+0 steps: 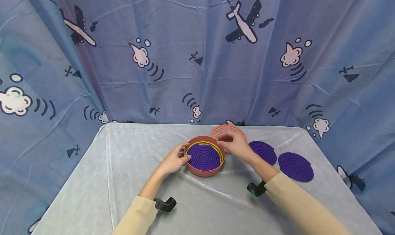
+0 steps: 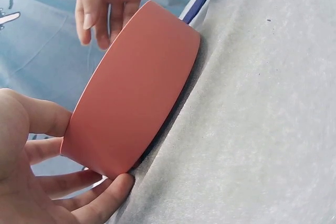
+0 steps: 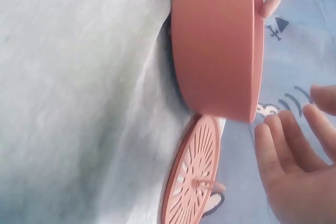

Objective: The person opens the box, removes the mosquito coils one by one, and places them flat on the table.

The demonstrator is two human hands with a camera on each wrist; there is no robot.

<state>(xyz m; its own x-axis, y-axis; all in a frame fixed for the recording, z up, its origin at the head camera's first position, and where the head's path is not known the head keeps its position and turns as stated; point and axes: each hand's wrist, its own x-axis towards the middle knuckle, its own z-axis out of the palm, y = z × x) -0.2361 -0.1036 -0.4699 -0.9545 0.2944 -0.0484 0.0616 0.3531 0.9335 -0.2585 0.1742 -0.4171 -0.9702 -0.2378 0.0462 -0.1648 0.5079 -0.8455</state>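
A round coral-coloured box [image 1: 205, 173] without its cover stands on the table. Inside it lies a purple spiral coaster [image 1: 203, 158], with yellow edges [image 1: 221, 155] showing round it. My left hand [image 1: 172, 162] grips the box at its left side, thumb at the rim and fingertips low on the outer wall in the left wrist view. Over the right rim hovers my right hand [image 1: 236, 144], its fingers loosely bent. Nothing shows between those fingers in the right wrist view, where the hand [image 3: 299, 166] is apart from the box wall [image 3: 215, 45].
A slotted coral lid [image 1: 228, 128] with a small knob lies behind the box, partly hidden by my right hand. Two more purple spiral coasters [image 1: 262, 152] [image 1: 296, 166] lie to the right on the grey-white table cover [image 1: 129, 180]. A blue printed curtain [image 1: 172, 57] hangs behind.
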